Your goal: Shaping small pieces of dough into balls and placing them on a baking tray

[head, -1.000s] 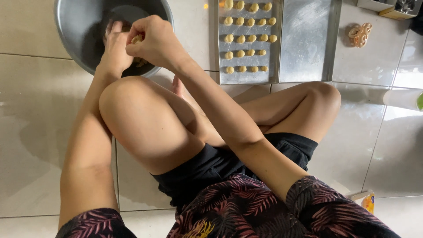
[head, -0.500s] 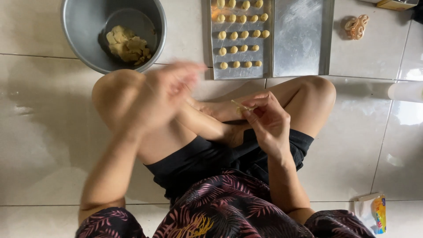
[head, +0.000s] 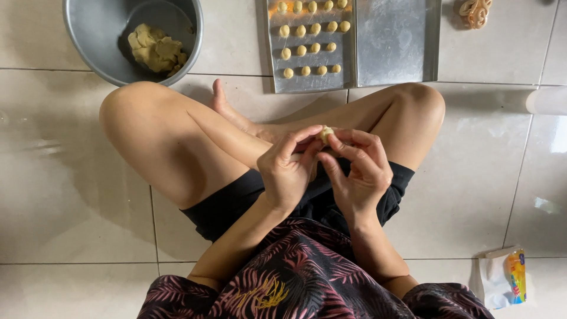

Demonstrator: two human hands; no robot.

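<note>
Pale dough ball (head: 324,134), mostly hidden, pinched between fingers of left hand (head: 287,171) and right hand (head: 358,174)

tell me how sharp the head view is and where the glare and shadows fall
Head view: sharp, no motion blur on the left hand, right hand or dough piece; pale window glare on the glossy floor tiles at right; soft shadow below the baking tray.

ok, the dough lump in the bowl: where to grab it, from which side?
Judged from the head view: pinch a raised edge of the dough lump from straight above. The bowl has high walls all round, so a sideways approach looks blocked; the lump is craggy, giving flaps to nip.
</note>
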